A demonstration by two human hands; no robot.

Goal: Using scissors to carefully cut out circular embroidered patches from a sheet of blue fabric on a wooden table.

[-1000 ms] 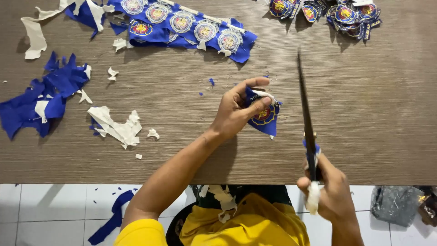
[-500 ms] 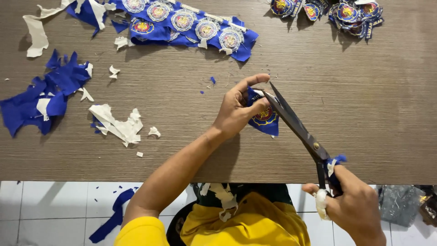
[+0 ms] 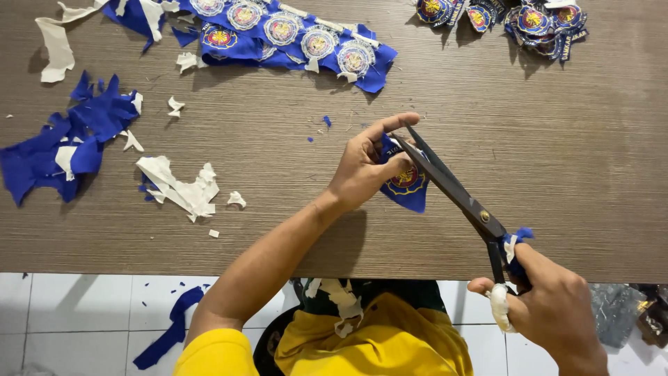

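My left hand (image 3: 365,163) pinches a small blue embroidered patch (image 3: 407,186) just above the brown table (image 3: 278,230). My right hand (image 3: 550,310) grips the handles of long black scissors (image 3: 452,188), which are wrapped in blue and white cloth. The blades point up and left, and their tips meet the patch's upper edge beside my left fingers.
A strip of uncut blue patches (image 3: 292,35) lies at the top centre. A pile of cut patches (image 3: 515,17) sits at the top right. Blue offcuts (image 3: 66,143) and white backing scraps (image 3: 181,188) are on the left. Tiled floor (image 3: 83,313) shows below the table edge.
The scissors swung from pointing straight up, clear of the patch, to slanting up-left with their blades at the patch. My right hand moved right and lower. My left hand stayed in place.
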